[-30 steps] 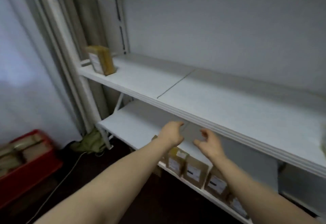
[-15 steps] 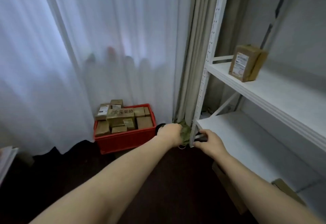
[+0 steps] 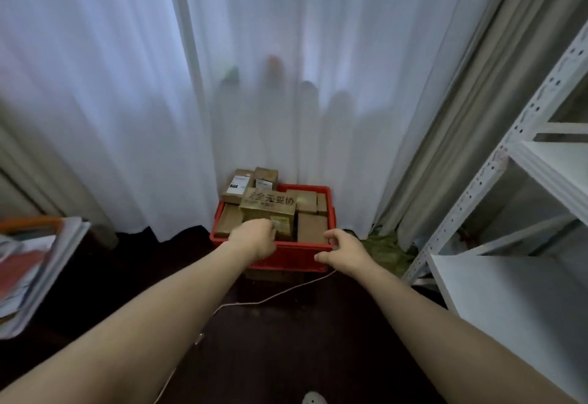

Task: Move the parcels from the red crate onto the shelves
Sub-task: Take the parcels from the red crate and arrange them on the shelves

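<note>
A red crate (image 3: 288,255) stands on the dark floor against the white curtain, piled with several brown cardboard parcels. The biggest parcel (image 3: 270,205) lies on top and carries black printed characters. My left hand (image 3: 254,240) hovers over the crate's near left rim, right in front of that parcel, fingers loosely curled and holding nothing. At the crate's near right corner my right hand (image 3: 343,252) is held out, fingers relaxed and empty. The white shelves (image 3: 509,295) stand at the right; the boards in view are bare.
A thin cable (image 3: 270,297) runs across the floor in front of the crate. A crumpled green cloth (image 3: 386,247) lies between the crate and the shelf's perforated post (image 3: 496,162). A stack of papers and trays (image 3: 38,263) sits at the left edge.
The view has swung left from the shelves to the crate. Both hands, empty throughout, now reach over the crate's near rim.
</note>
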Motion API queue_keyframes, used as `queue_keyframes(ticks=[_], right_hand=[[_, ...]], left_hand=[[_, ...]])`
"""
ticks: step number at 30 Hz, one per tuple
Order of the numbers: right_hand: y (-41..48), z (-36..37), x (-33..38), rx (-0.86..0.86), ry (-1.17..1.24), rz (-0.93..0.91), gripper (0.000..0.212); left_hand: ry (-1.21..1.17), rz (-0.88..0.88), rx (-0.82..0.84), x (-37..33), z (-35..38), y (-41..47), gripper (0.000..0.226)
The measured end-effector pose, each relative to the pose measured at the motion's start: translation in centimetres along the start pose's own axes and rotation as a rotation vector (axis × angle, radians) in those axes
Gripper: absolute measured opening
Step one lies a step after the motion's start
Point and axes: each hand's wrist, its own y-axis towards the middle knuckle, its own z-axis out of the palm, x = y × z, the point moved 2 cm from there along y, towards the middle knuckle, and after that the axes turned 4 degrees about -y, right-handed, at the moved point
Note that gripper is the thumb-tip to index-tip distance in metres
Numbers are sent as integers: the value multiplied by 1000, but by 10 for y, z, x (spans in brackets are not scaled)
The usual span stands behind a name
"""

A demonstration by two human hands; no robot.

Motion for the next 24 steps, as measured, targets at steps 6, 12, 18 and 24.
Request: queue_keyframes(ticks=[6, 12, 18, 24], right_hand=[[115, -9, 41, 106, -10, -64, 66], [213, 7, 71, 171, -28, -45, 62], [313, 27, 103, 156, -5, 23, 56], [408, 44, 116, 122, -65, 83, 56]], left_hand=[[-20, -153, -64, 46, -45, 76, 37], [-65, -247, -18, 91, -53, 141, 35], [-68, -228, 31, 143, -69, 243, 33], [-99, -176, 102, 182, -80, 336, 34]])
